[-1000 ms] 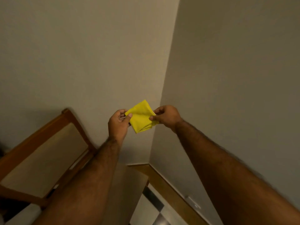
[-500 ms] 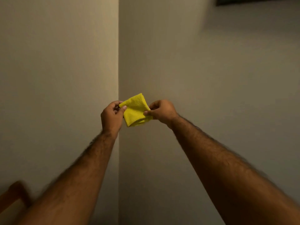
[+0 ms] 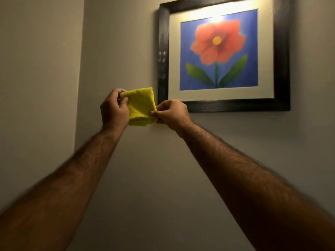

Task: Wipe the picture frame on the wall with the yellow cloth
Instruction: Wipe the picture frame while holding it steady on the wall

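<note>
A folded yellow cloth is held up between both hands in front of the wall. My left hand pinches its upper left corner. My right hand pinches its lower right edge. A dark picture frame hangs on the wall at the upper right, around a white mat and a picture of a red flower on blue. The cloth sits just left of the frame's lower left corner and is apart from it. My right hand overlaps that corner in the view. A light glare falls on the top of the picture.
A wall corner runs vertically at the left, with a plain wall on either side. Bare wall stretches below the frame between my forearms.
The view has swung up and to the right, so the chair and floor are gone and the picture frame is in sight. Both hands still hold the cloth, now raised near the frame's corner.
</note>
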The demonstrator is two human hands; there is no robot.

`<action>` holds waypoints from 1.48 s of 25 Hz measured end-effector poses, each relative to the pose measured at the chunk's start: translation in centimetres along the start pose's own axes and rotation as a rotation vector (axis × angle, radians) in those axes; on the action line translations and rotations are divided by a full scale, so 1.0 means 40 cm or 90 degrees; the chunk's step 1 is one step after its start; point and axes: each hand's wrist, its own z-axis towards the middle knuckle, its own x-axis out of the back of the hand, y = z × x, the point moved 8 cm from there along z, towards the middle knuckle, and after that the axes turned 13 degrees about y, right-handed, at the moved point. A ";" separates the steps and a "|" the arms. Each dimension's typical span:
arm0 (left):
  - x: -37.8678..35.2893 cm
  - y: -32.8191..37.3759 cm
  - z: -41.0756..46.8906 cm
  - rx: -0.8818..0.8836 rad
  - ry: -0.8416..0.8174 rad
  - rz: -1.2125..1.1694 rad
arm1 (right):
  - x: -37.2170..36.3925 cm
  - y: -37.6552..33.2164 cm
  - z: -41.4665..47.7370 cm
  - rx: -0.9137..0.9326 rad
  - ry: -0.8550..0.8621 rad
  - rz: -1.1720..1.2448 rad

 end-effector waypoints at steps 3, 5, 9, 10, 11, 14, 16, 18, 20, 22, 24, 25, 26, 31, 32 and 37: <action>-0.078 0.120 0.091 -0.063 0.023 -0.032 | 0.098 -0.097 0.090 0.047 0.058 0.003; -0.122 0.173 0.125 -0.084 0.026 -0.043 | 0.142 -0.140 0.124 0.065 0.080 0.005; -0.200 0.229 0.183 -0.091 0.026 -0.059 | 0.332 -0.238 0.163 0.302 0.273 -0.255; -0.218 0.238 0.204 -0.094 0.026 -0.057 | 0.401 -0.255 0.170 0.359 0.324 -0.302; -0.234 0.247 0.226 -0.099 0.029 -0.055 | 0.475 -0.263 0.180 0.407 0.369 -0.350; -0.273 0.278 0.292 -0.103 0.052 -0.048 | 0.676 -0.258 0.216 0.474 0.470 -0.543; -0.308 0.287 0.315 -0.098 0.051 -0.027 | 0.762 -0.227 0.241 0.477 0.477 -0.631; -0.348 0.289 0.308 -0.103 0.032 0.015 | 0.811 -0.178 0.267 0.438 0.451 -0.688; -0.370 0.298 0.280 -0.146 0.039 0.086 | 0.825 -0.117 0.284 0.394 0.419 -0.710; -0.375 0.328 0.252 -0.261 0.079 0.160 | 0.817 -0.066 0.288 0.376 0.403 -0.696; -0.399 0.362 0.215 -0.405 0.053 0.181 | 0.804 -0.034 0.288 0.383 0.420 -0.679; -0.412 0.363 0.196 -0.441 0.028 0.179 | 0.799 -0.025 0.286 0.391 0.433 -0.678; -0.422 0.350 0.179 -0.442 0.002 0.172 | 0.793 -0.020 0.284 0.399 0.445 -0.679; -0.442 0.244 0.046 -0.370 -0.129 0.154 | 0.785 -0.007 0.280 0.429 0.461 -0.686; -0.431 0.228 0.016 -0.365 -0.132 0.147 | 0.786 -0.006 0.282 0.426 0.461 -0.686; -0.353 0.130 -0.153 -0.378 -0.156 0.141 | 0.784 -0.008 0.278 0.435 0.460 -0.672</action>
